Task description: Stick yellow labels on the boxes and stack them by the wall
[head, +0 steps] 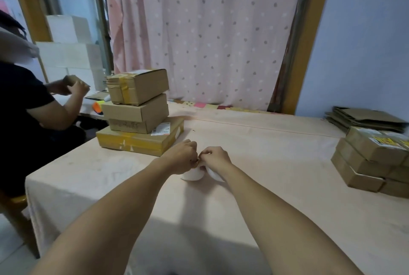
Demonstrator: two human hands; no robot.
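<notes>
Nearest to us, two bare forearms reach out over the table, which is draped in a pale peach cloth. Our left hand and right hand meet at the middle of the table, fingertips pinched together on a small yellowish bit between them; it is too small for us to say whether it is a label. Beneath the hands hangs a curl of white backing paper, resting on the cloth, and both hands are closed on it.

To the left, just beyond the hands, we see a stack of boxes: a wide flat box wrapped in yellow tape at the bottom, bearing a white shipping label, with three smaller brown ones piled above it, the top one taped.

At the right edge of the table, beside the blue wall, stands a second pile of boxes, the top one showing a yellow label. Behind it lie flattened cartons.

A pink dotted curtain hangs behind the table. At the far left another person in a dark shirt sits holding a small brown box.
</notes>
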